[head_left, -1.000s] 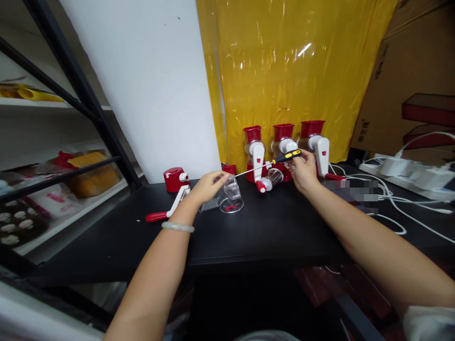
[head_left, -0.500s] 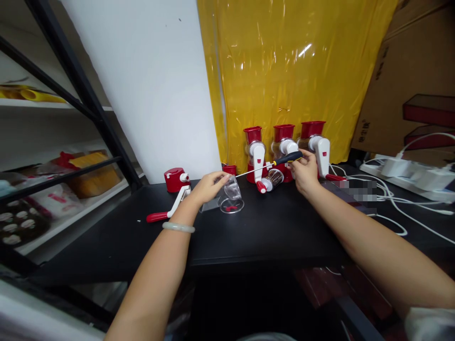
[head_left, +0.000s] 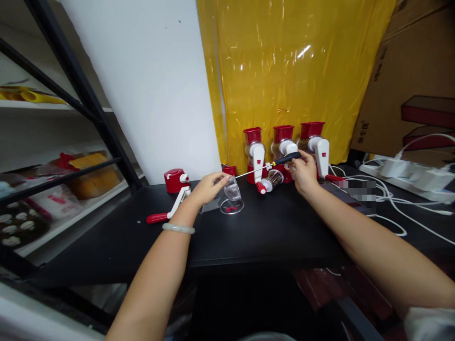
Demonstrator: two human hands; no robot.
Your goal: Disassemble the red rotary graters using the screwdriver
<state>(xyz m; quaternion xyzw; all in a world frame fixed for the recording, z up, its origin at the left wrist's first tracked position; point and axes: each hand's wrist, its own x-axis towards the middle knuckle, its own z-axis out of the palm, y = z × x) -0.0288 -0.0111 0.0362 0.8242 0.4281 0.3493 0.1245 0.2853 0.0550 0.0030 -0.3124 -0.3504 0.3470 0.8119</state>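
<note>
My left hand point(head_left: 212, 186) is closed on a clear plastic part point(head_left: 232, 189) that stands at the middle of the black table. In my right hand point(head_left: 304, 171) is a screwdriver point(head_left: 286, 158) with a black and yellow handle. Its long shaft points left, and the tip reaches the clear part by my left fingers; whether it touches a screw cannot be made out. Just below lies a clear round ring point(head_left: 232, 206) with a red piece in its middle. A metal grater drum point(head_left: 273, 181) rests between my hands. Left of my left hand are a red base point(head_left: 175, 181) and a red-handled white crank point(head_left: 174, 206).
Several red and white rotary graters point(head_left: 256, 150) stand along the yellow plastic sheet point(head_left: 284, 66) at the back. On the right are a power strip point(head_left: 419, 182), white cables and a dark flat device point(head_left: 350, 199). A black metal rack point(head_left: 94, 113) borders the left side.
Almost nothing differs. The screwdriver's handle and my right hand have shifted very slightly left, while my left hand stays on the clear part.
</note>
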